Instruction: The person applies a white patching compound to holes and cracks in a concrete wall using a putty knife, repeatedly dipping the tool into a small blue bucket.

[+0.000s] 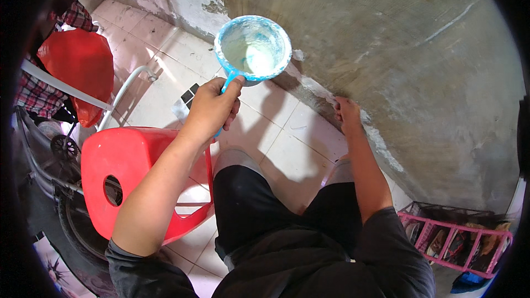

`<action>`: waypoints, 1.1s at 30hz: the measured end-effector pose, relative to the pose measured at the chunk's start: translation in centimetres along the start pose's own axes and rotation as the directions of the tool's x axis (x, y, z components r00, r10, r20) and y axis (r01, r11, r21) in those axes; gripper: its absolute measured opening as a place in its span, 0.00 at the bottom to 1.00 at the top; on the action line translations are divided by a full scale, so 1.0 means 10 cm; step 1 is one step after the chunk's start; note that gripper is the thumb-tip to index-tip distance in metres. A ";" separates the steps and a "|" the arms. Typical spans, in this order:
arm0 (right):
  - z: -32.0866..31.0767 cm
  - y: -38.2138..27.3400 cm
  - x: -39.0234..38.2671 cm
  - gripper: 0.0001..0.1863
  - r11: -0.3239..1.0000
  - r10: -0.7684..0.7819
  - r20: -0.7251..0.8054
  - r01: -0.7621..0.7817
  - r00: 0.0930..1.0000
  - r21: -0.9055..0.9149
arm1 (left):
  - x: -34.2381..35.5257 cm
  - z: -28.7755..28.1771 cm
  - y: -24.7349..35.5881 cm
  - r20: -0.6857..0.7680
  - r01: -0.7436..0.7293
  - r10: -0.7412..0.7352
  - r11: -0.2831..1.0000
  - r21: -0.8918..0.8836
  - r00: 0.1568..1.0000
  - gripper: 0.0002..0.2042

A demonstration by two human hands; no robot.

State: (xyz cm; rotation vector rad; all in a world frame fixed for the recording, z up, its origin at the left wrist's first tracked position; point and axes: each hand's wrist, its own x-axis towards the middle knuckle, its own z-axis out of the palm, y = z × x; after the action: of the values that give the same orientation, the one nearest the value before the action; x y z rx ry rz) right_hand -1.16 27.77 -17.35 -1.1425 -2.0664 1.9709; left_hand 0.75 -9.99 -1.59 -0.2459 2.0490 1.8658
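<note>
My left hand (214,105) is closed round the handle of a blue plastic dipper (219,48), which it holds out near the wall. White paste (258,60) lies inside the dipper and coats its inner sides and rim. Down at the foot of the grey plastered wall (397,38), my right hand (347,115) is closed with its fingertips against the wall's lower edge. Whatever those fingers may hold is hidden. A strip of white paste (317,87) runs along the wall's base on both sides of that hand.
A red plastic stool (99,160) stands at my left, by my forearm. Beyond it are a white metal bar (130,85), a red bag (77,63) and a black wheel (74,226). At the right, a pink basket (458,265) holds several items. Pale tiles (287,171) cover the floor.
</note>
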 end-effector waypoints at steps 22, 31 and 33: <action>-0.06 0.24 0.07 0.15 0.971 -0.040 0.068 0.055 0.997 -0.232 | 0.01 0.01 0.03 0.026 -0.006 0.005 0.999 0.042 1.000 0.22; 0.01 0.18 0.27 0.11 0.991 -0.049 0.023 0.052 0.999 -0.123 | 0.04 0.03 0.00 0.012 -0.013 0.012 0.999 0.041 1.000 0.21; -0.04 -0.03 -0.05 0.11 0.994 -0.062 0.003 0.062 0.998 -0.095 | 0.02 0.00 -0.01 0.001 -0.018 0.018 0.999 0.032 1.000 0.20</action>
State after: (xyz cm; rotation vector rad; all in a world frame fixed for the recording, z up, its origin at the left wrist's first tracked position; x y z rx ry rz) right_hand -0.72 27.84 -16.84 -1.0802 -2.1898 1.8633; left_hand 0.60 -9.95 -1.72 -0.2189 2.0861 1.8413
